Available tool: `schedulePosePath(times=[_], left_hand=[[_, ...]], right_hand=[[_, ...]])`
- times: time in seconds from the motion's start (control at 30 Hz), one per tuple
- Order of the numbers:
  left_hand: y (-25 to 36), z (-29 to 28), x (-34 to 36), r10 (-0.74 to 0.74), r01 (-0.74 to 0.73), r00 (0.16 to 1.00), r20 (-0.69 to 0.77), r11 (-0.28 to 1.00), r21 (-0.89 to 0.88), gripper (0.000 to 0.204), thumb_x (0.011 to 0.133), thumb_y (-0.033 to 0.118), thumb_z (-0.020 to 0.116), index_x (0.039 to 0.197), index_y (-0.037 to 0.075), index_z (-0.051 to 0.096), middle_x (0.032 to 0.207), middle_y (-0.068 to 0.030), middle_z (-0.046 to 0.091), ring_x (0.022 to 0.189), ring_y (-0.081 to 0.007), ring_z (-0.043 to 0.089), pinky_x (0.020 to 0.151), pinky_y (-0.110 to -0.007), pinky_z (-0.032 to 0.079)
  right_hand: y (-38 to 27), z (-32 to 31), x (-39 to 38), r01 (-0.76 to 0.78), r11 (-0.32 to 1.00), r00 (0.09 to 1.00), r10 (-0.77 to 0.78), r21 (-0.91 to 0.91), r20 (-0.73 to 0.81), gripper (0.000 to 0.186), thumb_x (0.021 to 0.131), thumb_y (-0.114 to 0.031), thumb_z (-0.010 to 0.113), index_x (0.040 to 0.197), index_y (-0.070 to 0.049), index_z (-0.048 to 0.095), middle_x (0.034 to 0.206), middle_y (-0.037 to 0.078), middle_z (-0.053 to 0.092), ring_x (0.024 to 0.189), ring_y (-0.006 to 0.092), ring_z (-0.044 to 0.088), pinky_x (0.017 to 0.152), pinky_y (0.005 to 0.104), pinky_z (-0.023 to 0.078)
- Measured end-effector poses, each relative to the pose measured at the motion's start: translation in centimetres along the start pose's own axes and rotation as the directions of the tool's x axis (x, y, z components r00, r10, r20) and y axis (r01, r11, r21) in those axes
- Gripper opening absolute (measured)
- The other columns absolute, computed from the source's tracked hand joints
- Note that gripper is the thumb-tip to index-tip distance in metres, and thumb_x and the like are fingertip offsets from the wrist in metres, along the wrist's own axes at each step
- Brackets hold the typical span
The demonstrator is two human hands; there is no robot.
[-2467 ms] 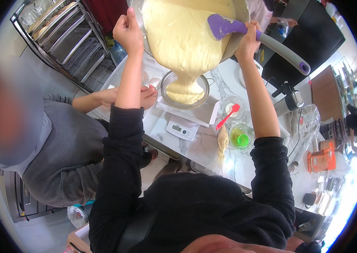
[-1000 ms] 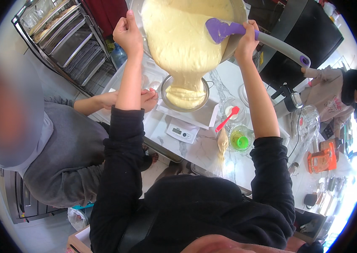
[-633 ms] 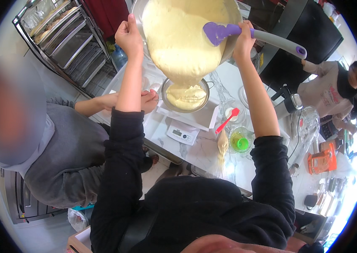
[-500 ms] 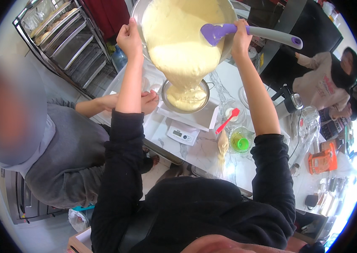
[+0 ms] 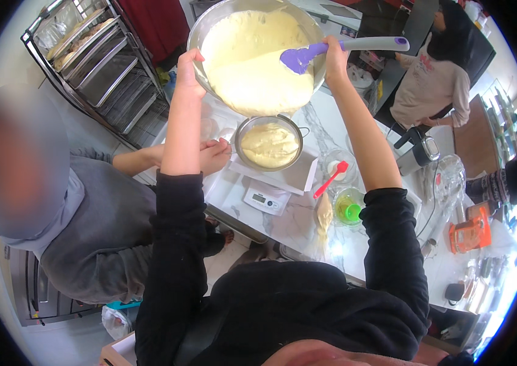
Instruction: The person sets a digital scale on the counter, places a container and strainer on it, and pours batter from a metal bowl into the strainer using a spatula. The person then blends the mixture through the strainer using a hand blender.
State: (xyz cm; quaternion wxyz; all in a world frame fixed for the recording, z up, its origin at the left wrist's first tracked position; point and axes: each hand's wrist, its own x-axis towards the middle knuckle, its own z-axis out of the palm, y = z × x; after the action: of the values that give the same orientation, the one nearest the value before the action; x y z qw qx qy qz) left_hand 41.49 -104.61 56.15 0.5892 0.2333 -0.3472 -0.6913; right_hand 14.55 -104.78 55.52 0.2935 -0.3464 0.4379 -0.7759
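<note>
My left hand [image 5: 190, 74] grips the left side of a large metal bowl [image 5: 196, 44], tilted toward me above the table. My right hand [image 5: 336, 60] holds its right side, closed also round the grey handle of a purple spatula [image 5: 297, 61]. Pale yellow batter [image 5: 240, 78] fills much of the bowl and reaches its near lip. Below is a round sieve [image 5: 239, 155] with a mound of batter [image 5: 269, 145] in it, over a white open box [image 5: 304, 171]. A co-worker's hand [image 5: 215, 157] holds the sieve's handle. A white scale [image 5: 264, 200] stands on the marble table.
A co-worker [image 5: 93, 219] stands at my left, another person [image 5: 423, 91] at back right. A tray rack [image 5: 96, 67] is at back left. A red small spatula [image 5: 331, 180], green cup [image 5: 350, 211], piping bag [image 5: 324, 216], mixer [image 5: 417, 152] and orange package [image 5: 469, 229] are on the right.
Both my hands and the bowl have come down and the bowl is less tipped. The thick fall of batter into the sieve has thinned away. The person at back right has moved further back.
</note>
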Motion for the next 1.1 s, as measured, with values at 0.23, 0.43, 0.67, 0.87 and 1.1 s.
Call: schedulePosePath(times=[0.23,0.43,0.67,0.87,1.1], left_hand=[[-0.1,-0.9,-1.4,-0.227,0.226,0.972,0.057,0.974,0.02,0.05,0.056,0.006,0.045,0.102,-0.01,0.04,0.099,-0.0192,0.047,0.088,-0.0308,0.05,0.079,-0.044,0.041],[1.0,-1.5,-3.6,-0.335,0.296,0.927,0.169,0.93,0.219,0.049,0.059,0.006,0.044,0.104,-0.012,0.037,0.101,-0.0224,0.046,0.09,-0.0346,0.05,0.078,-0.051,0.042],[-0.3,-1.8,-4.8,-0.276,0.277,0.961,-0.029,0.943,0.187,0.046,0.06,0.007,0.042,0.1,-0.014,0.04,0.099,-0.0225,0.049,0.087,-0.0355,0.052,0.075,-0.05,0.045],[-0.8,-3.3,-6.3,-0.245,0.253,0.964,-0.104,0.965,0.072,0.046,0.061,0.007,0.043,0.103,-0.012,0.041,0.102,-0.0235,0.048,0.092,-0.0369,0.05,0.074,-0.051,0.044],[-0.7,-2.9,-7.2,-0.251,0.258,0.961,-0.117,0.965,0.046,0.046,0.059,0.007,0.044,0.102,-0.01,0.041,0.1,-0.0221,0.049,0.09,-0.0361,0.051,0.074,-0.049,0.045]], right_hand=[[0.3,0.7,2.3,-0.095,0.982,0.993,0.104,-0.162,0.048,0.023,0.061,-0.022,0.054,0.064,0.0,0.052,0.063,0.006,0.051,0.061,0.0144,0.045,0.057,0.0278,0.036],[2.6,0.9,4.9,-0.034,0.988,0.979,0.063,-0.154,0.192,0.028,0.061,-0.026,0.056,0.069,0.002,0.053,0.067,0.009,0.053,0.061,0.0162,0.048,0.058,0.0289,0.038],[1.7,1.8,4.9,-0.065,0.926,0.964,0.154,-0.372,0.215,0.04,0.065,-0.037,0.058,0.08,0.0,0.057,0.074,0.009,0.056,0.071,0.0173,0.052,0.065,0.0282,0.04],[-3.3,2.6,0.5,0.353,0.799,0.843,-0.046,-0.486,0.536,0.036,0.072,-0.042,0.057,0.082,-0.007,0.057,0.068,0.003,0.05,0.064,0.0088,0.044,0.055,0.0249,0.037],[-9.5,3.0,-3.2,0.58,0.785,0.492,-0.125,-0.217,0.861,0.026,0.075,-0.026,0.059,0.077,0.0,0.057,0.072,0.004,0.052,0.055,0.0075,0.051,0.048,0.0172,0.042]])
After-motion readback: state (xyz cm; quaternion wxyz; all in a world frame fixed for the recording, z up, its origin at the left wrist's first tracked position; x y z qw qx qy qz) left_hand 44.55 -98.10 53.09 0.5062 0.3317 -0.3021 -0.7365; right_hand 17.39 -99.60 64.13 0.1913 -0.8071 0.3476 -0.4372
